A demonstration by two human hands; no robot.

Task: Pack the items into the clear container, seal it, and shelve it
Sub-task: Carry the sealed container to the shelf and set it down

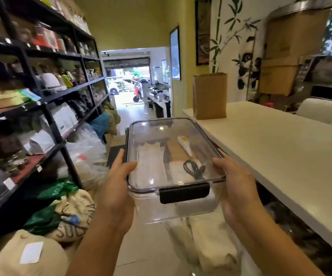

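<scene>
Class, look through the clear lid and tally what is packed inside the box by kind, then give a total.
White handheld device: 1
Black coiled cable: 1
Brown card packet: 1
Pale wrapped packets: 2 (the other under the cable)
Total: 5

The lid is on the box, held by the left hand and right hand.

The single head-worn camera looked forward and down from close above the clear container (173, 156). It faced along the aisle, black shelving (47, 108) left of the container, white table (280, 146) right.
</scene>
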